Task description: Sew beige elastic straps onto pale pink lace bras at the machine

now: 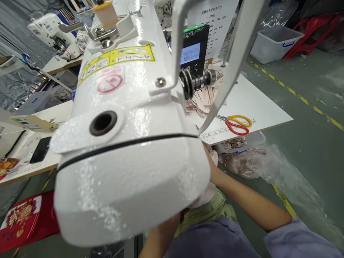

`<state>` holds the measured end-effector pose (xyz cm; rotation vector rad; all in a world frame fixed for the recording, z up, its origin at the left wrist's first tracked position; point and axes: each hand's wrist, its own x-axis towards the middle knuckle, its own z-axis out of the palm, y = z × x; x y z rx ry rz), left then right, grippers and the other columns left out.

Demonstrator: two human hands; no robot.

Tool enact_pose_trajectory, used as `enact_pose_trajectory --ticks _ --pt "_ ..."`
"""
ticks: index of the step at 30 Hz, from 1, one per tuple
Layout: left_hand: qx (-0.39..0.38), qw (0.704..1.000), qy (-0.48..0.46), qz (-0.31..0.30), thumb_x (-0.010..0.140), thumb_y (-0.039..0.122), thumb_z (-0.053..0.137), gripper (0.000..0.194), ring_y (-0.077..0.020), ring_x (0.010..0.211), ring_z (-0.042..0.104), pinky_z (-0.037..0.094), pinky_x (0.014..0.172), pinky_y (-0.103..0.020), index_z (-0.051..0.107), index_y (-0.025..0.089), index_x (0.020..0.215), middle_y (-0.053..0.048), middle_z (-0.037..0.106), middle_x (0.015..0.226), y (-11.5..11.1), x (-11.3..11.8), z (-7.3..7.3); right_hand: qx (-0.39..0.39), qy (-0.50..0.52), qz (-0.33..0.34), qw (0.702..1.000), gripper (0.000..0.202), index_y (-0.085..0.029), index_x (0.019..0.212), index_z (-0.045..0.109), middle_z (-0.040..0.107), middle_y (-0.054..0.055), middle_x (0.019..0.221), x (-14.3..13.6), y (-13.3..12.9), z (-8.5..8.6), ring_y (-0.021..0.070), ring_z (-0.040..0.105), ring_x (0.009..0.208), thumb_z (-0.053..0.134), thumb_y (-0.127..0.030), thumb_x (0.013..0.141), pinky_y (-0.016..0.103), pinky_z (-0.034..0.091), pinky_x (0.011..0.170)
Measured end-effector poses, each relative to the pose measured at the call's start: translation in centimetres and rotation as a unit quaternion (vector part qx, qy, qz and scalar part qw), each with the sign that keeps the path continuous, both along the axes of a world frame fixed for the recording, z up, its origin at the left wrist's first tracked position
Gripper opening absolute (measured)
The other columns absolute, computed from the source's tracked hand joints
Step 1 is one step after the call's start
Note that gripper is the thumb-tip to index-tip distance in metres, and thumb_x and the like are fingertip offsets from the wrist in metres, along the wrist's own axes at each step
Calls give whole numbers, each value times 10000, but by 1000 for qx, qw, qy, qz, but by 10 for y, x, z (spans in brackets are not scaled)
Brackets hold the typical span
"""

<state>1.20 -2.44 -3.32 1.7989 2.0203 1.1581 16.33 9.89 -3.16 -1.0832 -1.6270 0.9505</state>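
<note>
A white sewing machine head fills the middle of the view and hides most of what lies under it. My right forearm reaches in from the lower right; its hand passes behind the machine's right side, fingers out of sight. From the bottom edge my left forearm goes up beneath the head, and that hand is covered. Pale pink fabric shows between the arms, above green cloth on my lap. Whether either hand holds the fabric cannot be seen.
Scissors with yellow and red handles lie on the white table, near beige strips and a control screen. Below are bagged pieces. A red stool and a phone are at left.
</note>
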Motion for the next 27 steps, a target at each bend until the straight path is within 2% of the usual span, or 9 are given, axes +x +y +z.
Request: enact_pose_trajectory --ticks 4,7,12,17,22,27 --pt "-108 979 -169 -27 903 502 532 462 -320 1079 640 551 862 -438 565 211 1261 -154 677 1100 12 -9 -4 3 49 -1 999 147 -245 945 604 643 39 992 9 -17 -10 171 604 761 557 -383 928 312 525 699" --pt "-141 967 -210 -31 876 516 572 424 -308 1021 666 563 828 -419 582 222 1181 -139 694 1066 17 -12 -6 -25 41 13 999 184 -226 924 581 633 43 957 12 -26 -13 168 584 760 593 -407 899 304 506 698" --pt "-142 976 -164 -11 846 513 622 414 -298 989 655 539 852 -455 534 200 1101 -134 649 1078 15 -9 -1 -59 43 46 996 333 -213 913 545 592 47 913 14 -34 -12 170 554 768 624 -529 848 299 466 681" --pt "-137 988 -68 27 837 586 590 484 -302 969 617 514 835 -485 498 191 1102 -106 595 1020 13 -3 7 -47 32 50 997 299 -217 907 529 573 28 871 15 -37 -10 162 539 749 624 -495 850 304 451 705" --pt "-105 994 -22 -4 877 539 594 491 -270 960 604 522 794 -413 450 190 1191 -89 550 1013 10 -3 10 -63 16 57 996 308 -217 903 536 603 34 887 17 -39 -7 170 559 787 617 -510 847 294 455 705" --pt "-67 998 10 1 881 554 591 437 -244 879 598 520 697 -363 471 187 1086 -84 531 1000 7 -5 10 -65 10 57 996 336 -211 890 538 605 22 852 17 -40 -5 162 551 774 616 -535 843 282 439 685"
